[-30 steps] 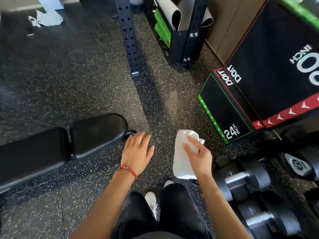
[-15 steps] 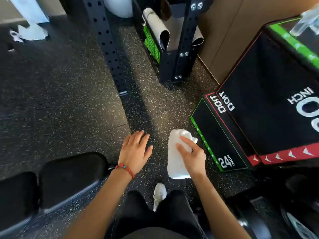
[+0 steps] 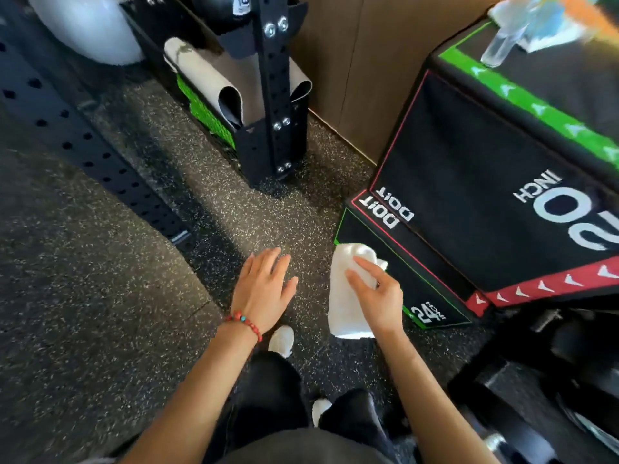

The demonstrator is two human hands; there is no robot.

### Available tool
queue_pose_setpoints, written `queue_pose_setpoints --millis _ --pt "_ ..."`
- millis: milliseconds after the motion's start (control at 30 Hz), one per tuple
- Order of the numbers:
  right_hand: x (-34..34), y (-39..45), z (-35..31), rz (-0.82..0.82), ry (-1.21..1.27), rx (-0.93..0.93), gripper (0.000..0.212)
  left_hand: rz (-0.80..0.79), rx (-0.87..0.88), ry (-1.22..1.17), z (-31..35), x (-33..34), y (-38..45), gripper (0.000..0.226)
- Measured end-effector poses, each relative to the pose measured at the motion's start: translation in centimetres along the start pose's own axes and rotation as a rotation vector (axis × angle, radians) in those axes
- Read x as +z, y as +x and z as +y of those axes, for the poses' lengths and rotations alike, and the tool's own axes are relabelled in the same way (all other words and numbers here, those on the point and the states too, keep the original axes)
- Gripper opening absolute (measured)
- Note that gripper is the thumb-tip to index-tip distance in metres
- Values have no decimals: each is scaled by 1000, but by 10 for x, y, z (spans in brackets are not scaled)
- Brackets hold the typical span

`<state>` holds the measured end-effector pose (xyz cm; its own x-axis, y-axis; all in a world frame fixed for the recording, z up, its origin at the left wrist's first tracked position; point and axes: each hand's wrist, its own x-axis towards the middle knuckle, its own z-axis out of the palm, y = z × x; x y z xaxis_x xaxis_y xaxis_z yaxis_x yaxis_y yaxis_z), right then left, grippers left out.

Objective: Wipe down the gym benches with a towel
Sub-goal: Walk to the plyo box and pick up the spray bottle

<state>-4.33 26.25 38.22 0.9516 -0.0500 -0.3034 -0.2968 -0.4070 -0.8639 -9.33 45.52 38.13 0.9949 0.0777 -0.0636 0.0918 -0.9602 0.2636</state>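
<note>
Head view, and I've got the towel [image 3: 348, 296] in my right hand [image 3: 378, 296]: thumb laid across its front, the other fingers curled round the far side, the cloth pinched near its upper half so the lower end hangs free over the floor. It's white, folded into a thick pad, soft and limp, light by the look of it. Nothing fragile, nothing slippery; I'd judge it will bunch and fold wherever I squeeze, so the place to hold it is right across the middle of the fold, palm flat behind it when it comes time to wipe, or it will trail and drag a loose corner.

My left hand [image 3: 264, 289] hangs out beside it, fingers straight and together, holding nothing, a red bead bracelet [image 3: 244, 321] at the wrist. The two hands are near each other but apart.

Outward now: speckled rubber floor [image 3: 100, 313] below, my white shoes [image 3: 281, 339] and dark trousers. Right of the towel stand stacked black plyo boxes [image 3: 469, 195], a spray bottle [image 3: 512, 35], blurred, up on top. A perforated black rack post [image 3: 271, 95] stands ahead. No bench in sight, so wiping isn't under way right now.
</note>
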Motion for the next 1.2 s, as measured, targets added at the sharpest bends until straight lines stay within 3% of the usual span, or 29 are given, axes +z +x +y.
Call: queue_pose_setpoints --millis 300,567,867,1200 --pt "5 51 -34 276 149 150 27 -42 293 -2 -9 -22 121 44" --pt "-29 86 -44 482 195 187 26 -46 477 -9 31 -22 191 42" --pt "-91 152 -49 583 271 136 26 -8 570 -37 105 -18 275 41" --pt "-156 224 -89 594 284 54 20 137 565 -137 176 -45 360 39"
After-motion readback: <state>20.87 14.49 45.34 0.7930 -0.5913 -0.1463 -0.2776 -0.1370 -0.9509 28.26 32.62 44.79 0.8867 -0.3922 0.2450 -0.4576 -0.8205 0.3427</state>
